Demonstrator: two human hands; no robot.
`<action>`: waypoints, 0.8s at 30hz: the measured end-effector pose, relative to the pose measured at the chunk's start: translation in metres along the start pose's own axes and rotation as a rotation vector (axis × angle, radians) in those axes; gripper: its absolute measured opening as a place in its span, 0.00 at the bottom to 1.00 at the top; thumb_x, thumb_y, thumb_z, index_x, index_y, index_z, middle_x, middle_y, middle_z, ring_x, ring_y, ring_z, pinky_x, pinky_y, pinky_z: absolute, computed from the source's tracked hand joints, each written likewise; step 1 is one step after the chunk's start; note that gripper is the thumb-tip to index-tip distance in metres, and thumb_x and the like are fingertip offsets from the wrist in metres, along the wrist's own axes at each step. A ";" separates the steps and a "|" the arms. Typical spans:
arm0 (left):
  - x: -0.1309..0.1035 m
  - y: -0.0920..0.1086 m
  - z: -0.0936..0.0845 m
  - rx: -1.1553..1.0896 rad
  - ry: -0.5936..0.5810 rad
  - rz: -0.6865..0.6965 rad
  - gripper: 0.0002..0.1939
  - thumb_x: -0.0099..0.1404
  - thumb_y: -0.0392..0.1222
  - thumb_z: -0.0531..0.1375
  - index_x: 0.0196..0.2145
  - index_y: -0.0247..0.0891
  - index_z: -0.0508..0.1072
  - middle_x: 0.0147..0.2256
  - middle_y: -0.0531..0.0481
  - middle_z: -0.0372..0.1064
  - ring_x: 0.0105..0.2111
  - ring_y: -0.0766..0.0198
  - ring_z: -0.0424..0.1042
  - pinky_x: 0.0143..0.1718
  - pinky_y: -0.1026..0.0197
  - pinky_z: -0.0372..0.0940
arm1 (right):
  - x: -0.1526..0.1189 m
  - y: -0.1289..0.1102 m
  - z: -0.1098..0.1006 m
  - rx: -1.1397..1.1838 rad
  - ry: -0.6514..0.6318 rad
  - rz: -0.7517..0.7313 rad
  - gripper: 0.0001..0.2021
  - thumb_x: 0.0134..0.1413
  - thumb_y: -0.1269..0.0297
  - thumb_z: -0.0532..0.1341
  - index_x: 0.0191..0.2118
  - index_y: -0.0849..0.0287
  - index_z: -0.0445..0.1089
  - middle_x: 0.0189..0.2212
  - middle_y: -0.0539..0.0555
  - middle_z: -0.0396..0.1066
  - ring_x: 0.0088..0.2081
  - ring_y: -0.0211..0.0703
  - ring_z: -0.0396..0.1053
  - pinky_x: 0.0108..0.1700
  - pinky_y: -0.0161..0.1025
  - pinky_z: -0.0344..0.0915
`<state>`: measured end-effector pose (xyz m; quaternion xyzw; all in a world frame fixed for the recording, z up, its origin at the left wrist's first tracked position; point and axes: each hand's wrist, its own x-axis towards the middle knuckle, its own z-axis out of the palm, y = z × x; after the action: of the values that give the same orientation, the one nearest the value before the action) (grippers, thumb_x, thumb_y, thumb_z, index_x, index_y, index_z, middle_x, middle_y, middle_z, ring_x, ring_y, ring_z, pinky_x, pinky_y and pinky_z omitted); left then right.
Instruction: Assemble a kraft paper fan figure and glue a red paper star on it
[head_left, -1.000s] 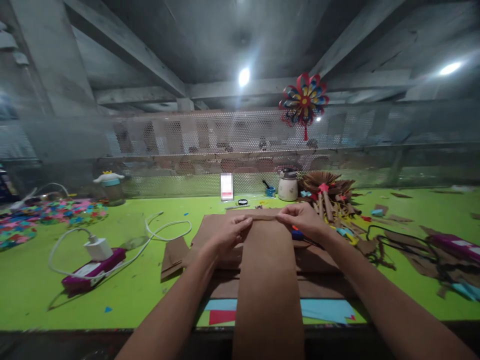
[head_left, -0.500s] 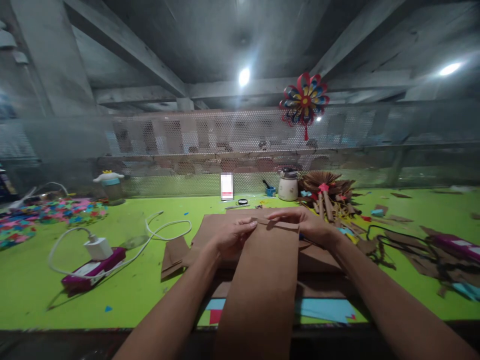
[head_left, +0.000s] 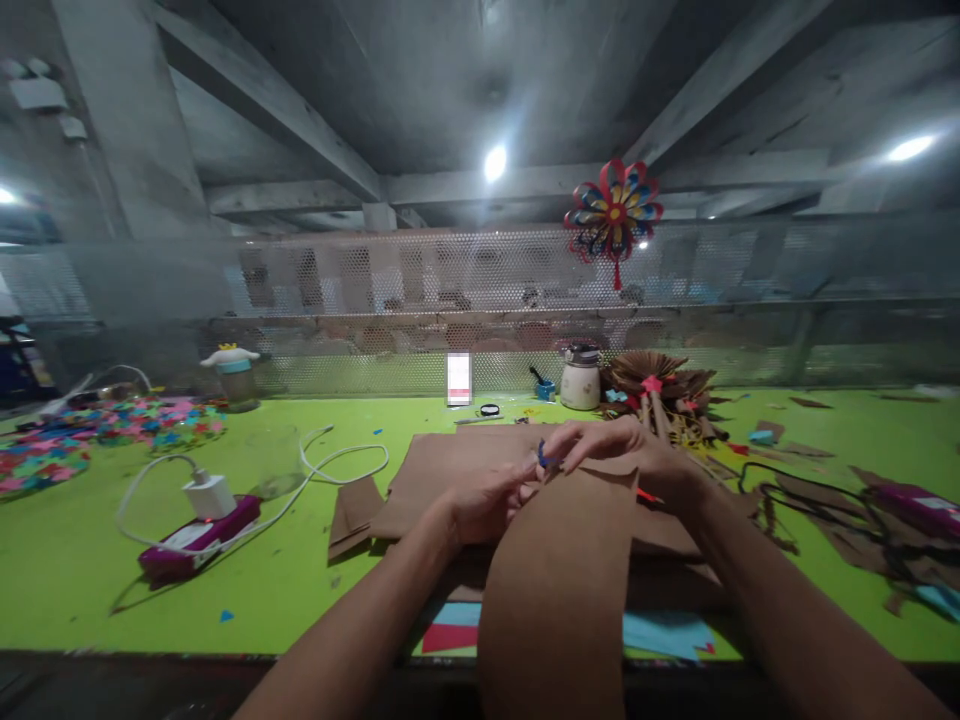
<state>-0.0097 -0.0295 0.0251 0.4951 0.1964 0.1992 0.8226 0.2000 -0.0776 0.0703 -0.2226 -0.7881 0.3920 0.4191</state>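
A long brown paper strip [head_left: 559, 590] arches from my hands toward me and hangs over the table's front edge. My left hand [head_left: 491, 497] is closed at the strip's far left corner, with the fingertips partly behind the paper. My right hand [head_left: 619, 450] bends over the far edge, its fingers closed on the paper. A small dark-blue item [head_left: 541, 453] shows between the fingertips of both hands; its kind is too small to make out. Beneath the hands lie larger brown paper sheets [head_left: 431, 470], with light-blue paper [head_left: 664, 633] and red paper [head_left: 450, 638] near the front edge.
Left on the green table [head_left: 285, 590] are a purple power strip [head_left: 176, 555], a white charger [head_left: 208, 497] with its cable, and coloured paper stars [head_left: 165, 420]. At the back stand a phone [head_left: 460, 378], a jar [head_left: 581, 380] and folded paper fans [head_left: 649, 370].
The strip's far end has shifted right and the strip now bows upward. Its folded far edge no longer shows flat. My hands have come closer together, and a dark-blue bit shows between them.
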 end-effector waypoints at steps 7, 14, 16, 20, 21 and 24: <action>0.008 0.000 -0.002 0.141 0.116 0.182 0.13 0.51 0.41 0.64 0.34 0.34 0.70 0.26 0.54 0.64 0.24 0.74 0.61 0.26 0.70 0.54 | 0.008 0.009 0.009 -0.054 0.004 0.006 0.10 0.43 0.61 0.64 0.33 0.60 0.73 0.41 0.58 0.68 0.44 0.46 0.65 0.46 0.43 0.60; 0.013 -0.004 -0.007 0.204 0.066 0.208 0.15 0.54 0.48 0.60 0.36 0.34 0.69 0.29 0.47 0.67 0.28 0.68 0.66 0.31 0.64 0.59 | 0.004 0.019 0.004 -0.037 0.155 0.130 0.12 0.45 0.58 0.61 0.34 0.61 0.72 0.32 0.55 0.71 0.33 0.41 0.67 0.36 0.37 0.63; 0.014 -0.001 -0.009 0.214 0.104 0.265 0.16 0.55 0.49 0.59 0.35 0.34 0.69 0.30 0.47 0.68 0.28 0.67 0.67 0.31 0.64 0.60 | 0.005 0.022 0.003 -0.062 0.167 0.153 0.14 0.46 0.57 0.60 0.36 0.62 0.73 0.33 0.55 0.71 0.35 0.42 0.67 0.37 0.37 0.62; 0.011 0.011 -0.020 0.225 0.203 0.326 0.18 0.57 0.53 0.56 0.36 0.35 0.69 0.32 0.45 0.68 0.31 0.65 0.68 0.33 0.63 0.62 | 0.010 0.029 0.001 -0.145 0.291 0.230 0.17 0.46 0.55 0.58 0.37 0.63 0.73 0.33 0.54 0.72 0.33 0.42 0.67 0.34 0.36 0.61; 0.009 0.014 -0.023 0.222 0.225 0.333 0.19 0.57 0.55 0.55 0.36 0.35 0.69 0.32 0.45 0.68 0.31 0.65 0.68 0.33 0.63 0.62 | 0.011 0.032 0.001 -0.222 0.308 0.253 0.16 0.46 0.56 0.58 0.36 0.63 0.73 0.31 0.53 0.72 0.32 0.41 0.67 0.33 0.35 0.61; 0.007 0.018 -0.028 0.204 0.295 0.311 0.22 0.57 0.58 0.53 0.36 0.35 0.69 0.32 0.46 0.67 0.30 0.67 0.67 0.31 0.65 0.62 | 0.015 0.041 0.001 -0.451 0.257 0.321 0.13 0.44 0.60 0.58 0.28 0.63 0.74 0.24 0.51 0.71 0.27 0.39 0.64 0.28 0.33 0.58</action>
<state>-0.0205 0.0023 0.0284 0.5654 0.2547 0.3730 0.6902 0.1918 -0.0437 0.0438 -0.4794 -0.7507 0.2368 0.3879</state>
